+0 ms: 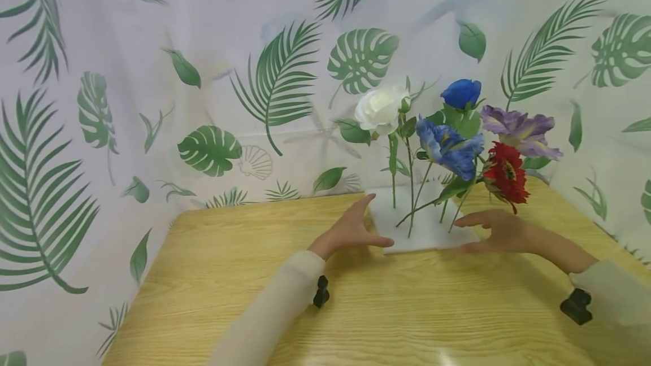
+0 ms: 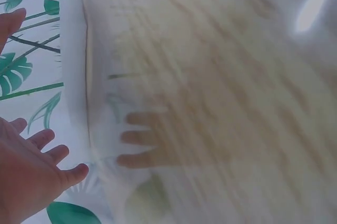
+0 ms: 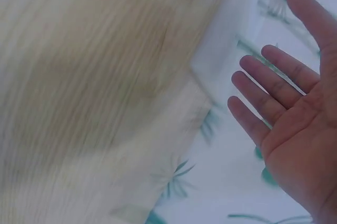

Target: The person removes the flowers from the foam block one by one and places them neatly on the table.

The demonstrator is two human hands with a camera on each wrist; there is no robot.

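A white foam board lies on the table with several artificial flowers standing in it on thin stems. They are a white rose, a blue rosebud, a ruffled blue flower, a purple flower and a red flower, the last leaning right. My left hand is at the board's left edge, thumb and fingers spread. Near the right edge, my right hand has its fingers extended toward the board. Both wrist views show straight, parted fingers on the left hand and right hand.
The wooden table stretches to the left and front of the board. Behind it and along both sides hangs a white curtain printed with green leaves. Black wrist devices sit on both sleeves.
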